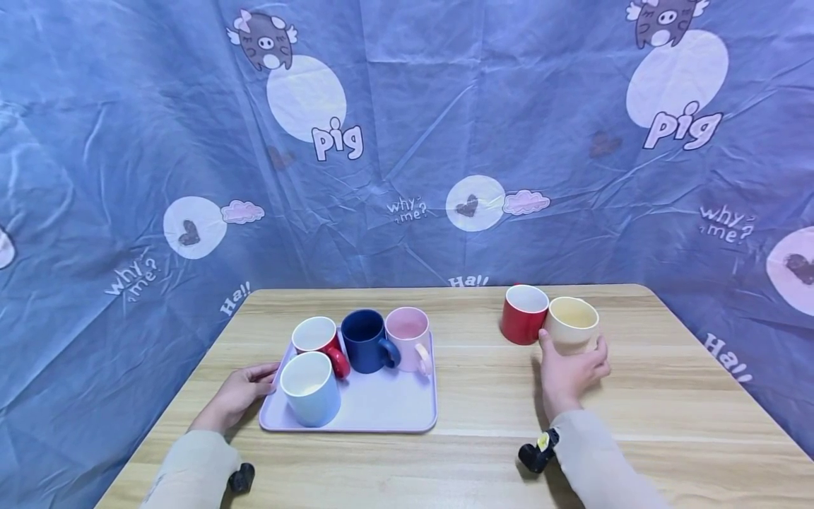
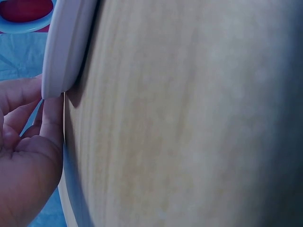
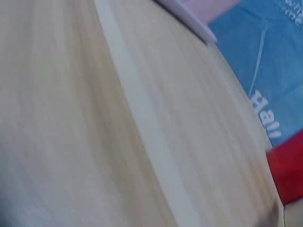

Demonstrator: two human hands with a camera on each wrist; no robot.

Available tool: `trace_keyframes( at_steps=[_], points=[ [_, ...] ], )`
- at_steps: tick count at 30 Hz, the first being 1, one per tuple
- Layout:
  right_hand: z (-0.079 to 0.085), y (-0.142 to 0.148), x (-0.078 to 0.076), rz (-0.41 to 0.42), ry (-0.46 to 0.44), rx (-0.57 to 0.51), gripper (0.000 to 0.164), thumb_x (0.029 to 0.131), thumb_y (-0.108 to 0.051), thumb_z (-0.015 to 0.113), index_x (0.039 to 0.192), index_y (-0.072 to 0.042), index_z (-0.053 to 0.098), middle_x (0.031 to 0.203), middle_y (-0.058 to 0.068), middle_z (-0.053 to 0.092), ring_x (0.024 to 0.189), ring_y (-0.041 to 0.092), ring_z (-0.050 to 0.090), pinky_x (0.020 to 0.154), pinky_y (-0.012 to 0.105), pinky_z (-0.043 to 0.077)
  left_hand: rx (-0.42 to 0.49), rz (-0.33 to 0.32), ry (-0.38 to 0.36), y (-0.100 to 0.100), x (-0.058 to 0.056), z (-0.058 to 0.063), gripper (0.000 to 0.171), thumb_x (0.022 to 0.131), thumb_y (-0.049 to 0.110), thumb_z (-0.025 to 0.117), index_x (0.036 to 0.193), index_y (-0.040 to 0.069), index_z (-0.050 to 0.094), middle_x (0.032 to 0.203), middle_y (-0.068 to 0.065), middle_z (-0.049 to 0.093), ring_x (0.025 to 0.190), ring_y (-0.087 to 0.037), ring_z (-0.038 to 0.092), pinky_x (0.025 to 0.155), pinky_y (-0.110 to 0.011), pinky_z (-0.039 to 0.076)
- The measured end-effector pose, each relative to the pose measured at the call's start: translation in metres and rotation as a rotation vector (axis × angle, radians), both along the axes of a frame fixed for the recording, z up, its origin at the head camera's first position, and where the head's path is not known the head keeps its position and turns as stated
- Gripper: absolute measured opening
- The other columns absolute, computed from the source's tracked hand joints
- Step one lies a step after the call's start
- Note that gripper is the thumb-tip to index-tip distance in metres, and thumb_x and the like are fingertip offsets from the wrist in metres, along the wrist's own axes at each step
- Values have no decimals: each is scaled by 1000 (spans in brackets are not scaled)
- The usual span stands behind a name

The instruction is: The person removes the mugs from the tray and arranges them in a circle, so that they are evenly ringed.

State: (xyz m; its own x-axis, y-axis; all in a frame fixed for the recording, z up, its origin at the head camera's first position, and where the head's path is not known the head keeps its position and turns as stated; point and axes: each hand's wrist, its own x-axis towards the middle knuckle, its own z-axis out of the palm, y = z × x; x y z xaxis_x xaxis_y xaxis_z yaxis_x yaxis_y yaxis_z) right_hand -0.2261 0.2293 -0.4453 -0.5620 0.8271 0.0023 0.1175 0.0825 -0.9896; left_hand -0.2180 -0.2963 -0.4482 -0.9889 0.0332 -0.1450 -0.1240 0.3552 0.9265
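Observation:
At the right of the table my right hand (image 1: 570, 375) holds a cream mug (image 1: 574, 322), thumb on its left side and fingers on its right. A red mug (image 1: 523, 324) with a white inside stands touching or very near it on the left. My left hand (image 1: 238, 392) pinches the left edge of a pale lilac tray (image 1: 381, 422); the left wrist view shows the fingers (image 2: 52, 118) at the tray rim (image 2: 68, 52). On the tray stand a light blue mug (image 1: 313, 396), a red mug (image 1: 316, 338), a navy mug (image 1: 364, 346) and a pink mug (image 1: 407, 343).
The wooden table (image 1: 473, 403) stretches between the tray and the right-hand mugs. A blue printed cloth (image 1: 407, 141) hangs behind and around it. Small black devices (image 1: 539, 452) sit at both wrists. The right wrist view shows mostly tabletop and part of a red mug (image 3: 289, 165).

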Motion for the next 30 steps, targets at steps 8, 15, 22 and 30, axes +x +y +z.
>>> trace_keyframes(
  at_steps=[8,15,22,30],
  points=[
    [1,-23,8,3,19,-11,100,72,-37,81,148,-14,20,145,18,21,133,31,23,112,40,21,1,-1,3,0,1,1,49,86,-10,54,132,-18,41,129,-32,49,118,-32,51,88,-24,50],
    [3,-45,17,97,50,20,94,76,-33,80,147,-10,23,141,21,27,125,36,33,106,46,29,-12,8,3,0,1,1,49,85,-10,54,132,-18,42,129,-32,50,119,-33,51,87,-23,50],
    [8,-71,25,197,127,61,84,76,-22,80,142,-5,31,136,20,31,113,37,40,93,43,36,-8,12,-5,0,0,0,48,86,-10,54,132,-18,41,129,-32,49,119,-33,50,87,-22,50],
    [9,-96,35,388,150,99,78,80,-22,78,141,-7,32,133,20,35,113,38,42,92,45,40,-12,1,-2,0,1,1,47,88,-8,52,132,-18,40,130,-33,48,121,-35,48,88,-22,50]
  ],
)
